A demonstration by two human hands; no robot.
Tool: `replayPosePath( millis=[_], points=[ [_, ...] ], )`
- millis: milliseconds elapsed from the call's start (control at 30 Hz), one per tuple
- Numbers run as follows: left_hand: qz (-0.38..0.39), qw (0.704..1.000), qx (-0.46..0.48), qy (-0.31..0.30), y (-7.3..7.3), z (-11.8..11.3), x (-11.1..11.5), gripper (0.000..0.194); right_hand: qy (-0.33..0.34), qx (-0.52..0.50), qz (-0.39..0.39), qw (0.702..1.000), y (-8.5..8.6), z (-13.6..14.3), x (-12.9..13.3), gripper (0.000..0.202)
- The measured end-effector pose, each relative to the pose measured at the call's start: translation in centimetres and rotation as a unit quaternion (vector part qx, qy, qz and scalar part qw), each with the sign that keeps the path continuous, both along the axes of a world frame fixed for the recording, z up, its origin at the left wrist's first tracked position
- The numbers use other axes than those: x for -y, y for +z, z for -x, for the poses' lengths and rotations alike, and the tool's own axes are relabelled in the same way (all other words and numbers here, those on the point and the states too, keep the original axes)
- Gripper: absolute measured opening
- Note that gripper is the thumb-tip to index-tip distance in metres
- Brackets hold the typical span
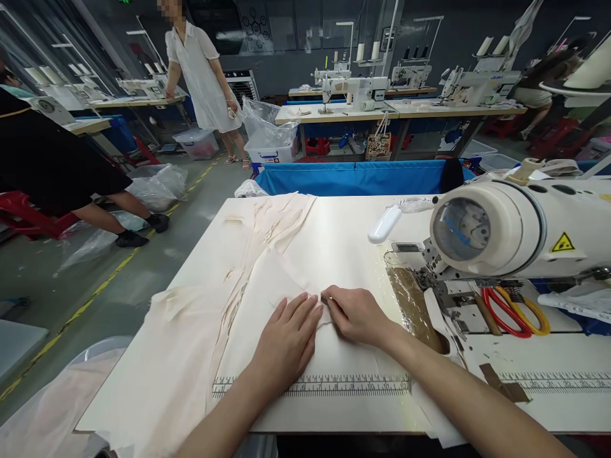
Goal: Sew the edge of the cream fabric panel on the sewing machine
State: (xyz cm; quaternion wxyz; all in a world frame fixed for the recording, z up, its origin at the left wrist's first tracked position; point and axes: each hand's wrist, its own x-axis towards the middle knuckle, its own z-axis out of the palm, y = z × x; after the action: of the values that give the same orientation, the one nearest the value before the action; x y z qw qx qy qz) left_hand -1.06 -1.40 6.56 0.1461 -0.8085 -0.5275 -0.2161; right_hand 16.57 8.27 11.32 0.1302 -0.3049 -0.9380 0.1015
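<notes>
A cream fabric piece (267, 286) lies on the white table, its right edge running up to my hands. My left hand (289, 337) rests flat on it, fingers stretched out and close together. Just to the right, my right hand (356, 313) pinches the fabric's edge between thumb and forefinger; a tiny dark spot shows at the fingertips, too small to name. More cream fabric (186, 343) spreads in loose folds along the table's left side. Below my hands a printed ruler strip (353, 385) crosses the table.
At the right stands a sewing machine (491, 219), with red-handled scissors (506, 315) and yellow-handled scissors (537, 312) beneath it. A white, rounded object (384, 224) sits left of it. Blue cloth (353, 177) hangs behind the table. A person in white (203, 76) stands beyond.
</notes>
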Motion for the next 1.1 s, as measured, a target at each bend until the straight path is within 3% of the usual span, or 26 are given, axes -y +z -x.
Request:
replayPosePath(
  millis=[767,1100],
  points=[
    [0.013,1.0,0.009,0.004,0.0,0.0,0.0,0.042,0.013,-0.025,-0.003,1.0,-0.9,0.1,0.0,0.019],
    [0.004,1.0,-0.008,0.008,0.0,-0.1,0.0,0.041,-0.001,-0.032,0.021,0.999,0.9,-0.9,-0.6,0.014]
  ],
)
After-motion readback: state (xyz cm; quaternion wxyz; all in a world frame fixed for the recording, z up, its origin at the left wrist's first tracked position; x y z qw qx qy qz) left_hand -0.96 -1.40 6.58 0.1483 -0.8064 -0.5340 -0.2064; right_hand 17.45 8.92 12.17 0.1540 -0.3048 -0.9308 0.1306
